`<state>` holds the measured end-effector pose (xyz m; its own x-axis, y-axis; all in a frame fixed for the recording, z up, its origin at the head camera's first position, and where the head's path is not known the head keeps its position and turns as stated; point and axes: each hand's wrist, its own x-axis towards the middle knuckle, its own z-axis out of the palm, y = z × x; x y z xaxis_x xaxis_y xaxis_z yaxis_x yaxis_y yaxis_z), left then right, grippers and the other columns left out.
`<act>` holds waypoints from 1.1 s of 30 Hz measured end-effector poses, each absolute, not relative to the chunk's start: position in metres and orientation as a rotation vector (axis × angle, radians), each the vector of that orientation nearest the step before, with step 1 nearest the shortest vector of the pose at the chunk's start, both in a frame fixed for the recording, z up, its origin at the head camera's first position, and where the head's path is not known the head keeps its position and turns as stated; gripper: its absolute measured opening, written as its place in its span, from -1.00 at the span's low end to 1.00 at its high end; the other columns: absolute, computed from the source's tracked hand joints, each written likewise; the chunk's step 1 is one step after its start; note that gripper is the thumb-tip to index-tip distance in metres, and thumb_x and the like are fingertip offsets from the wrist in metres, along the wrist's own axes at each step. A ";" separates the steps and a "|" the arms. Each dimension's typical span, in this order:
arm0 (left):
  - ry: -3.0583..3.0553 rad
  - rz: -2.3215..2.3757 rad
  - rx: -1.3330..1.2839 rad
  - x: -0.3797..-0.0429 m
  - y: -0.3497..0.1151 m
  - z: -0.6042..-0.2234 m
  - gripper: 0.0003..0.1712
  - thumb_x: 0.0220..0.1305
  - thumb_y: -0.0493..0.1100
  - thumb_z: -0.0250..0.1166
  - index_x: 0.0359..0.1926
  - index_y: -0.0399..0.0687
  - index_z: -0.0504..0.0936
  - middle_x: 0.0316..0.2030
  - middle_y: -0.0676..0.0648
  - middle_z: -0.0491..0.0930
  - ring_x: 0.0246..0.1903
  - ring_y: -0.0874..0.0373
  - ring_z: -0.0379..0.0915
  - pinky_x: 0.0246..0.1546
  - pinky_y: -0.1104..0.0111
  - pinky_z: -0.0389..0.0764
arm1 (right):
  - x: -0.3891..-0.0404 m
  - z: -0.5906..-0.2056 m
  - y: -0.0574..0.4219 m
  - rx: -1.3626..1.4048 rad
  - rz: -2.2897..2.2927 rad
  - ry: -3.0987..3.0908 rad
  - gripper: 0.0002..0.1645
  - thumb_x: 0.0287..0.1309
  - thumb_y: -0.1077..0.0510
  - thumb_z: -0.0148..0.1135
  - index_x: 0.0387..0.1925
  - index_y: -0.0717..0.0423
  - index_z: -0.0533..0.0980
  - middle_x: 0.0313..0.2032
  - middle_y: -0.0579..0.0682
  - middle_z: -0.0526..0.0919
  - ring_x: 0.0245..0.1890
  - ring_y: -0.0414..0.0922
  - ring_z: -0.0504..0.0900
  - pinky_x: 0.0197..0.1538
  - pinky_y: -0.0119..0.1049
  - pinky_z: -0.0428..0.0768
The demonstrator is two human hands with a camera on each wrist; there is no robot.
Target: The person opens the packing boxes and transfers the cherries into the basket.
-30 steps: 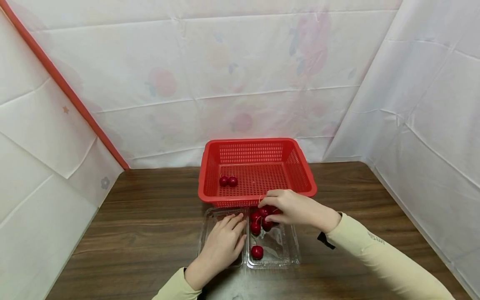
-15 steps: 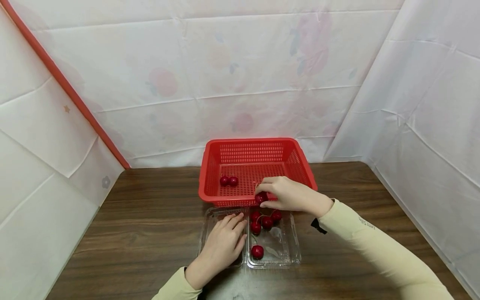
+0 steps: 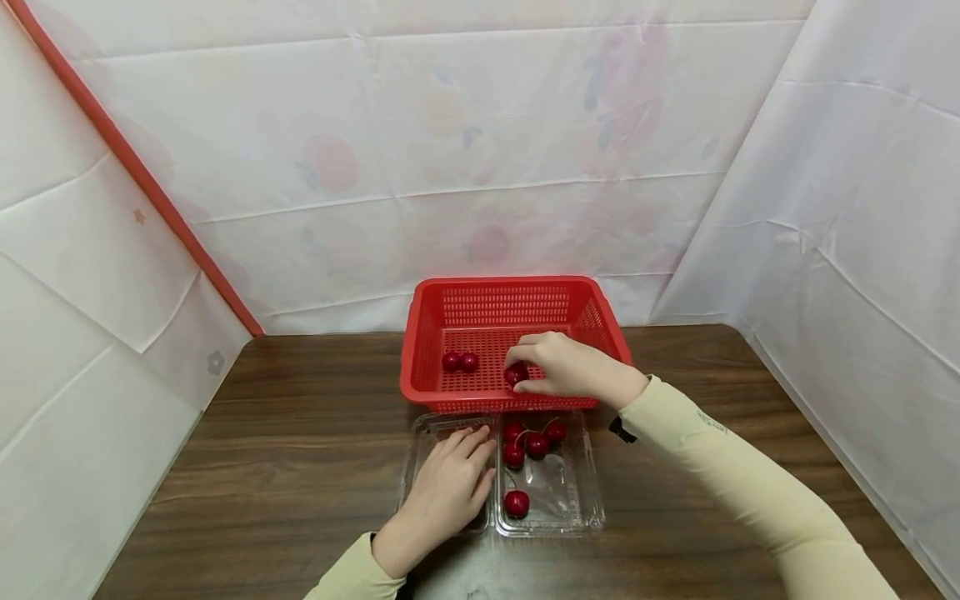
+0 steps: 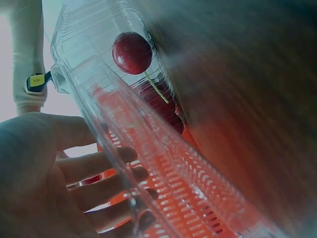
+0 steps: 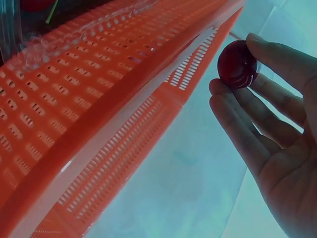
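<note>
Over the near part of the red plastic basket, my right hand pinches a dark red cherry between thumb and fingers; the right wrist view shows the same cherry at the fingertips. Two cherries lie side by side on the basket's floor. My left hand rests with fairly straight fingers on the left half of a clear hinged plastic box. In the box's right half, several cherries with stems cluster at the far end, and a single cherry lies near the front.
The box stands directly in front of the basket on a dark wooden table. White patterned cloth hangs behind and at both sides. A red strip runs down the left corner.
My right hand has lifted a cherry from the box and moved it forward and slightly left over the basket. My left hand has stayed in place on the box.
</note>
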<state>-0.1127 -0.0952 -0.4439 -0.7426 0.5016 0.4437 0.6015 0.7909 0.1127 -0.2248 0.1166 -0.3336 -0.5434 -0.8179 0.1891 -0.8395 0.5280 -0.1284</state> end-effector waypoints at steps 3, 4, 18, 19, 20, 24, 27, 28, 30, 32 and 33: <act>-2.583 -0.352 -0.836 -0.113 -0.095 -0.443 -0.64 0.17 -0.05 0.29 -0.04 -0.10 0.65 0.05 -0.11 0.60 0.05 -0.04 0.48 -0.03 0.13 0.52 | -0.231 -0.334 0.115 1.418 0.313 -2.691 -0.68 0.07 -0.01 0.36 -0.13 0.00 0.61 -0.17 -0.12 0.66 -0.15 -0.24 0.63 -0.06 -0.33 0.60; -2.581 -0.352 -0.835 -0.113 -0.095 -0.443 -0.64 0.16 -0.05 0.29 -0.04 -0.10 0.65 0.05 -0.11 0.60 0.05 -0.03 0.48 -0.03 0.13 0.52 | -0.233 -0.335 0.115 1.411 0.317 -2.702 -0.68 0.07 -0.01 0.36 -0.13 0.00 0.61 -0.17 -0.13 0.66 -0.15 -0.25 0.63 -0.06 -0.34 0.59; -2.578 -0.342 -0.822 -0.112 -0.095 -0.442 -0.64 0.15 -0.05 0.30 -0.05 -0.09 0.66 0.05 -0.10 0.60 0.05 -0.03 0.49 -0.02 0.13 0.51 | -0.260 -0.333 0.106 1.452 0.359 -2.716 -0.70 0.05 0.08 0.38 -0.17 0.10 0.61 -0.24 -0.06 0.67 -0.29 -0.21 0.60 -0.18 -0.37 0.59; -2.579 -0.342 -0.821 -0.112 -0.095 -0.442 -0.64 0.15 -0.05 0.30 -0.05 -0.09 0.66 0.05 -0.10 0.60 0.05 -0.03 0.49 -0.02 0.13 0.51 | -0.261 -0.333 0.105 1.453 0.359 -2.719 -0.70 0.05 0.08 0.38 -0.17 0.10 0.61 -0.25 -0.06 0.67 -0.30 -0.21 0.60 -0.19 -0.37 0.59; -2.579 -0.342 -0.821 -0.112 -0.095 -0.442 -0.64 0.15 -0.05 0.30 -0.05 -0.09 0.66 0.05 -0.10 0.60 0.05 -0.03 0.49 -0.02 0.13 0.51 | -0.263 -0.333 0.104 1.451 0.358 -2.724 -0.71 0.06 0.07 0.38 -0.18 0.10 0.61 -0.25 -0.06 0.67 -0.30 -0.21 0.60 -0.20 -0.38 0.58; -2.580 -0.341 -0.818 -0.112 -0.095 -0.442 -0.64 0.15 -0.05 0.30 -0.04 -0.09 0.66 0.04 -0.10 0.60 0.05 -0.02 0.49 -0.03 0.14 0.52 | -0.268 -0.333 0.101 1.450 0.372 -2.743 -0.73 0.08 0.07 0.36 -0.19 0.10 0.61 -0.27 -0.07 0.67 -0.33 -0.18 0.60 -0.24 -0.40 0.57; -2.579 -0.343 -0.820 -0.112 -0.095 -0.442 -0.64 0.15 -0.05 0.30 -0.04 -0.09 0.66 0.04 -0.10 0.61 0.04 -0.02 0.49 -0.03 0.13 0.52 | -0.272 -0.334 0.098 1.445 0.378 -2.760 -0.75 0.08 0.07 0.36 -0.21 0.09 0.61 -0.29 -0.07 0.67 -0.34 -0.15 0.60 -0.26 -0.39 0.55; -2.579 -0.345 -0.820 -0.111 -0.095 -0.442 -0.64 0.15 -0.06 0.30 -0.04 -0.09 0.66 0.04 -0.10 0.60 0.04 -0.02 0.49 -0.04 0.13 0.52 | -0.274 -0.335 0.097 1.442 0.372 -2.767 -0.75 0.08 0.06 0.36 -0.22 0.08 0.61 -0.29 -0.08 0.66 -0.34 -0.16 0.60 -0.26 -0.39 0.55; -2.579 -0.348 -0.821 -0.112 -0.095 -0.442 -0.64 0.15 -0.06 0.30 -0.04 -0.09 0.66 0.04 -0.10 0.60 0.04 -0.03 0.49 -0.04 0.12 0.53 | -0.277 -0.335 0.094 1.438 0.364 -2.782 -0.75 0.07 0.07 0.37 -0.22 0.07 0.61 -0.29 -0.08 0.66 -0.33 -0.17 0.60 -0.25 -0.38 0.56; -2.580 -0.346 -0.820 -0.112 -0.095 -0.443 -0.64 0.16 -0.05 0.29 -0.04 -0.09 0.66 0.04 -0.10 0.60 0.04 -0.03 0.49 -0.04 0.12 0.53 | -0.281 -0.335 0.092 1.432 0.347 -2.792 -0.75 0.06 0.06 0.37 -0.22 0.06 0.61 -0.29 -0.09 0.67 -0.32 -0.18 0.61 -0.23 -0.37 0.57; -2.579 -0.345 -0.821 -0.112 -0.095 -0.443 -0.64 0.16 -0.05 0.29 -0.04 -0.09 0.66 0.04 -0.10 0.60 0.04 -0.03 0.49 -0.04 0.12 0.52 | -0.283 -0.336 0.091 1.426 0.343 -2.802 -0.76 0.07 0.06 0.37 -0.22 0.05 0.61 -0.29 -0.10 0.67 -0.31 -0.19 0.62 -0.23 -0.37 0.57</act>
<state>-0.1118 -0.0952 -0.4430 -0.7424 0.4943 0.4523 0.5957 0.7959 0.1080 -0.2827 0.0912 -0.3355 -0.5930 -0.8013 0.0791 -0.7967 0.5697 -0.2016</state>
